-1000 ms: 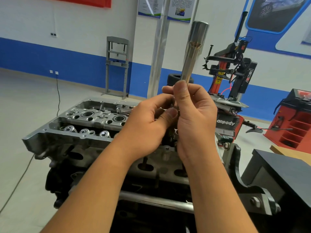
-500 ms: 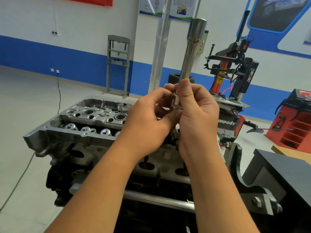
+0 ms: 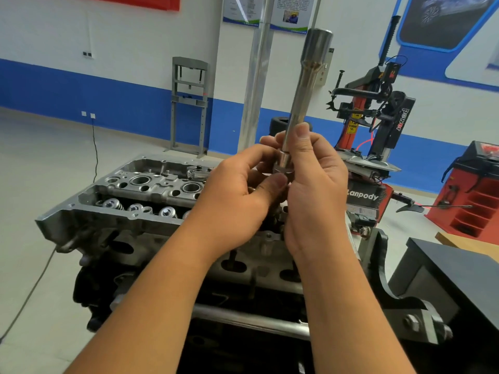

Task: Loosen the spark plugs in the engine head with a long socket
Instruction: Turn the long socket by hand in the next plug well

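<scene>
Long socket [image 3: 305, 98] held near-upright w/ slight tilt, wide end up, above engine head [image 3: 140, 201]. R hand [image 3: 313, 195] wraps its lower shaft, thumb along the metal. L hand [image 3: 237, 195] just beside R, fingers curled, thumb and fingertips pinching at the socket's bottom end; what sits there is hidden. Open plug wells visible in head, left of and below both hands. Tire changer [image 3: 378, 125] beyond R hand.
</scene>
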Motion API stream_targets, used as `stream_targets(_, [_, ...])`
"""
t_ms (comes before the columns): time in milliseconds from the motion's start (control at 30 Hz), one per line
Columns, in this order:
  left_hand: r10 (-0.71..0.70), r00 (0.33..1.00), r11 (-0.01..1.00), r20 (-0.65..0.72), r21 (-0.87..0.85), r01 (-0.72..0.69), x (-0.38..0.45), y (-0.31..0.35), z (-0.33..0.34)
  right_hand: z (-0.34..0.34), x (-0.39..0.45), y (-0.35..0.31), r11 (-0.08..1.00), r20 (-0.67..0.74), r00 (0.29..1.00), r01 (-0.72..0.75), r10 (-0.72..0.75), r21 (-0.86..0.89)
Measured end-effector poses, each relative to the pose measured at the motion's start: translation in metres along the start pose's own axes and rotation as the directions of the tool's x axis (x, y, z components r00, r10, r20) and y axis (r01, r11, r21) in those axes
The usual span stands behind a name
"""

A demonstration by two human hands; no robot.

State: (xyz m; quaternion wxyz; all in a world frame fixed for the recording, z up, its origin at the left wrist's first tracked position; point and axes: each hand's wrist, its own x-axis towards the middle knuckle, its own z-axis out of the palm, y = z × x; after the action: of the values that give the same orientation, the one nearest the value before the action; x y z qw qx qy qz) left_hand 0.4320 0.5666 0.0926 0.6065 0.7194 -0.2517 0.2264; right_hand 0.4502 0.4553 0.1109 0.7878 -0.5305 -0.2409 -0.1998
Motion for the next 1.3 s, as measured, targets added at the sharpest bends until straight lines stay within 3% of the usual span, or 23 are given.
stream_targets(200, [0.069, 0.987, 0.988, -0.146, 0.145, -0.047, -0.0005, -0.0051, 0.0052, 0.0012, -0.0016, -0.0001, 1.000, 0.011, 1.000, 0.026, -0.026, -0.009])
stream_targets(267, [0.086, 0.990, 0.983, -0.115, 0.169, -0.066, -0.0012, -0.0040, 0.0042, 0.0007, -0.0009, 0.0011, 0.999, 0.015, 0.999, 0.041, -0.040, -0.018])
stream_targets(400, [0.021, 1.000, 0.999, 0.020, 0.039, -0.022, -0.0009, 0.0017, 0.0008, 0.0005, 0.0004, 0.0011, 0.997, 0.014, 0.999, 0.053, -0.052, -0.059])
stream_targets(700, [0.066, 0.986, 0.993, -0.155, 0.107, -0.050, -0.0011, -0.0044, 0.0068, 0.0016, -0.0014, -0.0006, 0.999, 0.005, 1.000, 0.026, -0.026, -0.020])
stream_targets(933, [0.009, 0.998, 1.000, 0.056, 0.005, -0.009, 0.0004, 0.0005, -0.0011, 0.0017, 0.0000, 0.0019, 0.995, 0.015, 0.996, 0.088, -0.087, -0.056])
stream_targets(1300, [-0.017, 0.998, 0.996, 0.053, 0.089, 0.012, 0.0034, 0.0000, -0.0010, -0.0013, -0.0007, 0.0016, 0.995, -0.082, 0.992, 0.094, -0.095, -0.018])
